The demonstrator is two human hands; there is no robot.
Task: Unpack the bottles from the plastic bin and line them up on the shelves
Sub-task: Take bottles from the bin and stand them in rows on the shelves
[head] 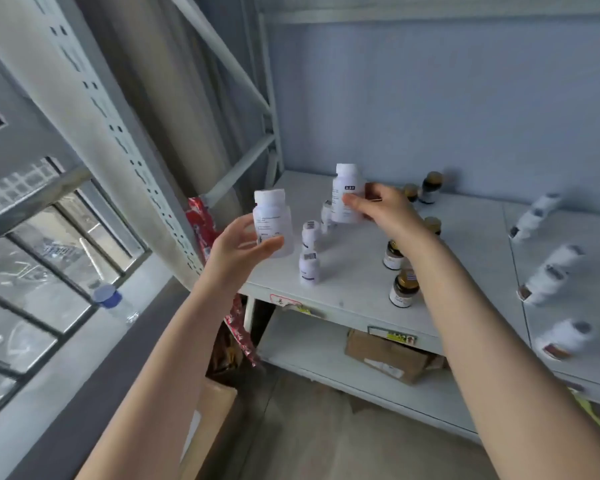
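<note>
Placing step: left hand (238,249) and right hand (381,209) each grip a white bottle (270,220) above shelf (361,292); next, set down upright in row.

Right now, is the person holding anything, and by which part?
Yes, both hands. The left hand holds a white bottle by its lower body; the right hand grips a second white bottle around its middle, cap up.

Both our bare forearms stretched out in front.
Our left hand (238,251) curls round a white bottle (272,220); our right hand (381,209), farther out, pinches a second white bottle (347,188).
</note>
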